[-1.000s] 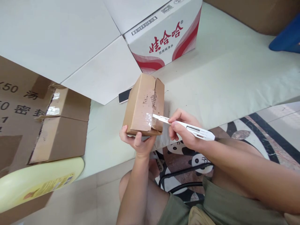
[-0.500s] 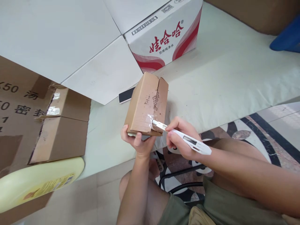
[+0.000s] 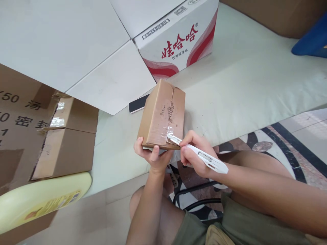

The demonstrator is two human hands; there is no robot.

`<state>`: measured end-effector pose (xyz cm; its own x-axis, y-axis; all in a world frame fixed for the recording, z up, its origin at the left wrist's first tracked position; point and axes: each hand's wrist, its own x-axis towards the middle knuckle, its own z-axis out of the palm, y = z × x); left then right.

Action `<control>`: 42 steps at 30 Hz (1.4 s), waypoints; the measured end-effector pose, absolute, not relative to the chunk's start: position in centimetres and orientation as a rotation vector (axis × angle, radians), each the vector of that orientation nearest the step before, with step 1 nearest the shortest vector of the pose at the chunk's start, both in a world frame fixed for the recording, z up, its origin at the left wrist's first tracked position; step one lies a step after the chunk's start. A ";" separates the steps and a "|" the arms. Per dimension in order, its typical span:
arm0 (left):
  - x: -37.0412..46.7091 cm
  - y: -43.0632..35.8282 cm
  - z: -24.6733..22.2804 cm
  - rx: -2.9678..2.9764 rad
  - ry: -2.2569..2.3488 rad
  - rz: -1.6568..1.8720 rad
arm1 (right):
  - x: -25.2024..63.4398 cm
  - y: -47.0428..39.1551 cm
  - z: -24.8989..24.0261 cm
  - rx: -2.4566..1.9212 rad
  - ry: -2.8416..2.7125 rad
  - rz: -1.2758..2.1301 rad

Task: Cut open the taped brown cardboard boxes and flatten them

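Note:
A small brown cardboard box (image 3: 157, 115) is tilted over the pale cloth, its taped seam facing up towards me. My left hand (image 3: 154, 156) grips its near lower end from below, thumb and fingers around the edge. In my right hand (image 3: 196, 151) is a white utility knife (image 3: 212, 161), held like a pen. The knife's blade end touches the clear tape at the near end of the seam. Dark printed marks run along the seam further up.
Behind the box stands a white and red water carton (image 3: 178, 47) beside white boxes (image 3: 109, 78). A dark phone-like object (image 3: 138, 103) lies partly behind the small box. At left are a large brown carton (image 3: 74, 146) and a pale yellow bottle (image 3: 46, 197). Something blue (image 3: 310, 41) sits far right.
The small box has turned slightly and shifted a little right with my left hand. The knife tip has moved slightly down along the tape, and the seam's flaps lie closer together.

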<state>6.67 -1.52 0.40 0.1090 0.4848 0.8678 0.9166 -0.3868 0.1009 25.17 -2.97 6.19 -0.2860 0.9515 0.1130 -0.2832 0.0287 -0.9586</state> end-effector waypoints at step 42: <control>6.1 -0.7 0.4 -1.853 -1.420 -1.240 | 24.7 -3.7 4.4 -0.573 -1.690 0.971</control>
<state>6.12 -0.68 0.44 0.0443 0.4832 0.8744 0.9316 -0.3362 0.1385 24.68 -3.67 4.43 -0.3296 0.7671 0.5504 -0.0893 0.5550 -0.8270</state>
